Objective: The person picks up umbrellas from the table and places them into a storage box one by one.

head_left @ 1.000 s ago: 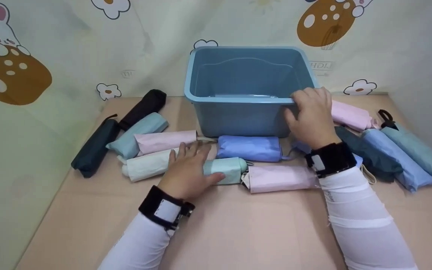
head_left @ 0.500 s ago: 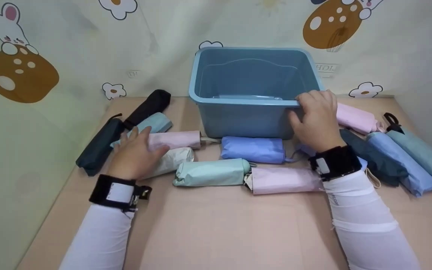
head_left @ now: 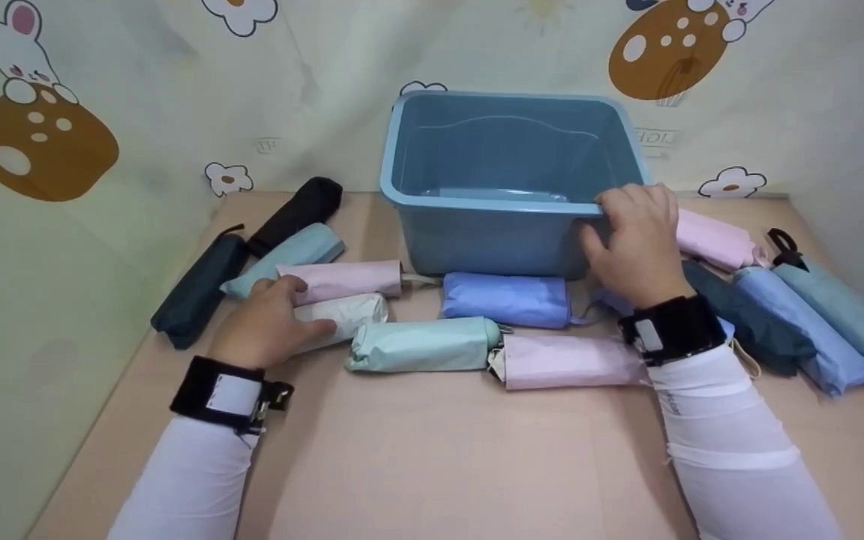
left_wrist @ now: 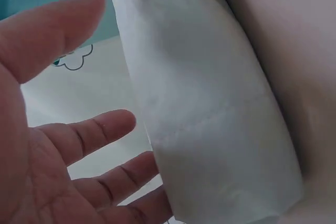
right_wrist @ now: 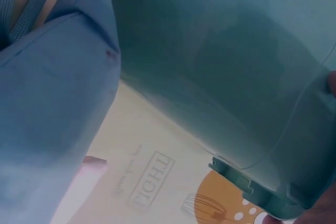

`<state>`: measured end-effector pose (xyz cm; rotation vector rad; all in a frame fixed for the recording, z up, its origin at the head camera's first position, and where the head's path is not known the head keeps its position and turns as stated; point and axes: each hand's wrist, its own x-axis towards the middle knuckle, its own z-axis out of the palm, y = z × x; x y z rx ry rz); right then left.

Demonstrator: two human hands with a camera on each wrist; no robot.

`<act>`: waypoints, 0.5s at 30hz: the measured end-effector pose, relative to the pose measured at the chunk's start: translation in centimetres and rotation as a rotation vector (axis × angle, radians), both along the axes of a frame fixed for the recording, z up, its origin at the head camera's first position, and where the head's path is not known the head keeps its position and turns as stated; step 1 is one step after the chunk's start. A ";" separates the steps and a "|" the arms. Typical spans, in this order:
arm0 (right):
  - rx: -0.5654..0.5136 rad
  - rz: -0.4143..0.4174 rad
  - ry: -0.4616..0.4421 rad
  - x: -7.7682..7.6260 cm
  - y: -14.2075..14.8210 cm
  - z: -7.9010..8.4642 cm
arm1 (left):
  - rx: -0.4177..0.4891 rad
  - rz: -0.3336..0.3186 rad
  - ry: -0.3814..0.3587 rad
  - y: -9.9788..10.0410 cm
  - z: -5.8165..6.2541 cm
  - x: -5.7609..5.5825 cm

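A pale white folded umbrella (head_left: 357, 309) lies on the table, its left end hidden under my left hand (head_left: 258, 326). The left wrist view shows the spread thumb standing off the white fabric (left_wrist: 210, 108), while the fingertips are right at its edge. My right hand (head_left: 638, 244) grips the front right corner of a blue plastic bin (head_left: 492, 238), fingers over the rim and thumb against the outer wall. Just behind the white umbrella is a pale pink one (head_left: 349, 279). A mint green umbrella (head_left: 424, 345) lies to its right.
More folded umbrellas surround the bin: a blue one (head_left: 505, 300), a pink-lilac one (head_left: 571, 361), a black one (head_left: 297, 216), a dark green one (head_left: 199, 292) and a teal one (head_left: 289, 255). Several others lie at right, including a light blue one (head_left: 807, 326). A patterned cloth wall (head_left: 327, 112) stands behind.
My left hand has moved left from the mint green umbrella, then lowered over the left end of the white one, its fingers bending more. My right hand keeps its hold on the bin.
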<state>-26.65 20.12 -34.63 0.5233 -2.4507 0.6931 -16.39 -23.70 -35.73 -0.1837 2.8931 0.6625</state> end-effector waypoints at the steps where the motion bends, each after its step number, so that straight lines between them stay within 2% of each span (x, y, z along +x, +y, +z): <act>1: 0.001 0.001 0.001 0.0 0.0 0.0 | -0.005 0.001 -0.005 0.0 -0.1 0.1; 8: -0.003 0.002 -0.002 0.1 0.0 0.0 | -0.004 -0.004 -0.049 -0.3 -0.7 0.2; 15: -0.008 0.001 0.029 0.0 0.0 0.0 | -0.010 -0.007 -0.005 -2.0 -0.6 -0.2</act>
